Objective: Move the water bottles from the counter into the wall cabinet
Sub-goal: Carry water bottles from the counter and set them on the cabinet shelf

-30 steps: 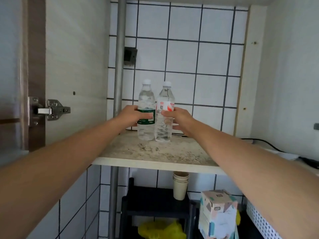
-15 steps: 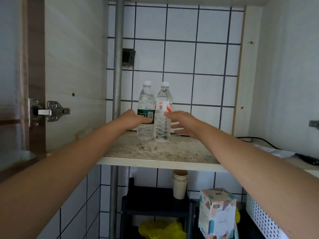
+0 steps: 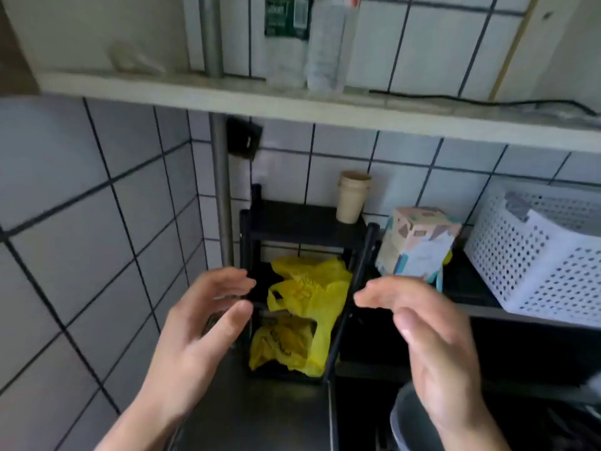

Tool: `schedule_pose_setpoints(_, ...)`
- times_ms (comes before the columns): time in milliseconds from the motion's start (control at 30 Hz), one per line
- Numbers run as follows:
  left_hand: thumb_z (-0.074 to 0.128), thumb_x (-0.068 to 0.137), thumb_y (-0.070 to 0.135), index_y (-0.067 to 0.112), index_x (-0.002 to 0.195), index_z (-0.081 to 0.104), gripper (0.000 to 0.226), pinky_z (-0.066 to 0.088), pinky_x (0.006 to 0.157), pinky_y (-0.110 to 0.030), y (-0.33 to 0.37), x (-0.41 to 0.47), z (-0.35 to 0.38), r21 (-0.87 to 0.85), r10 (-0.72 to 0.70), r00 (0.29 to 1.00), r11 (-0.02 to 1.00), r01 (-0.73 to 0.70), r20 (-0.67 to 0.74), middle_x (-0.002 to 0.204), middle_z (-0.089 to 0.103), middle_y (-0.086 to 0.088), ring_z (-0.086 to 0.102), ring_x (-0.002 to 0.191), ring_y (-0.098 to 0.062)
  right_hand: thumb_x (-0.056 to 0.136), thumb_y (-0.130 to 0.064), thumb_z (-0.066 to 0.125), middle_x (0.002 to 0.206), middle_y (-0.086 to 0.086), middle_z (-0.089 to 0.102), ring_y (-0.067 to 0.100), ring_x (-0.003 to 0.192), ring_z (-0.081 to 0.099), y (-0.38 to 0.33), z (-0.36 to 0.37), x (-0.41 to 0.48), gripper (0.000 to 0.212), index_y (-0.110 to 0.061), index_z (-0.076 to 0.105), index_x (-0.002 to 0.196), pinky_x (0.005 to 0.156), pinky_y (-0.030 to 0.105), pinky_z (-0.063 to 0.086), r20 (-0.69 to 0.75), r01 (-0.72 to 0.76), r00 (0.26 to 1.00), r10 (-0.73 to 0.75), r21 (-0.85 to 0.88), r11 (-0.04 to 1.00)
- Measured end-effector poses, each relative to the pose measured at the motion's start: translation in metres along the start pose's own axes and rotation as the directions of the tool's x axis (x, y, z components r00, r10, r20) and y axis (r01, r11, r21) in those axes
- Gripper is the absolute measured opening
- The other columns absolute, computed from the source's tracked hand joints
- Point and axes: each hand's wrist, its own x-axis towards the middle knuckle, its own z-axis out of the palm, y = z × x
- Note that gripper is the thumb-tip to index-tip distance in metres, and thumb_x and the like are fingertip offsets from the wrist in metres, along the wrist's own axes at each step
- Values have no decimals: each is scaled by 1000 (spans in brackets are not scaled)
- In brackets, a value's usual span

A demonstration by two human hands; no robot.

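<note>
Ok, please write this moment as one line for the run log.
bottles: both upright on cabinet shelf | left hand: open, empty | right hand: open, empty | both hands below shelf

1. White wall tiles with dark grout.
2. A pale shelf board crosses the top.
3. A grey vertical pipe.
4. A black rack, slightly blurred, on what seems a dark counter.

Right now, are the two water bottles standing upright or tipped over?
Upright: both water bottles stand side by side on the cabinet shelf, bases flat; tops are cropped from view.
</note>
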Motion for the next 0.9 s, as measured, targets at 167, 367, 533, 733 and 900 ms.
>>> schedule_pose_setpoints(167,66,88,50,23,123,72,45,50,104,-20,-121,-114,17,7,-306,946,952,307,110,129,75,9,68,123,-10,89,-30,62,123,11,79,30,122,72,110,14,-136,39,-16,77,122,107,39,54,64,-493,869,491,22,870)
schedule_pose_setpoints(367,65,91,46,27,130,69,43,53,106,-28,-196,-240,1,-85,-579,815,814,575,-27,131,74,-3,69,124,-22,96,-3,61,130,18,76,17,118,74,172,-7,-276,33,-13,68,127,105,32,54,-17,-776,631,776,4,631)
schedule_pose_setpoints(533,64,95,40,22,126,70,36,53,104,-40,-189,-293,16,-103,-667,722,744,660,-184,124,77,-4,71,120,-24,104,7,50,126,14,78,38,127,68,191,-18,-323,36,-13,70,125,108,46,50,-47,-871,484,874,64,487)
schedule_pose_setpoints(733,57,93,20,7,130,63,40,54,101,-25,-143,-341,29,-121,-681,634,710,693,-367,121,78,-5,70,118,-27,92,-26,59,132,6,77,24,130,68,186,-3,-299,43,-13,73,130,114,45,47,178,-874,482,858,27,486)
schedule_pose_setpoints(900,65,90,30,12,127,66,41,55,99,-25,-109,-417,51,-147,-688,514,660,737,-513,120,79,-8,72,115,-26,92,-29,59,132,0,77,20,132,66,190,8,-327,40,-17,76,127,115,43,46,380,-885,406,831,-61,461)
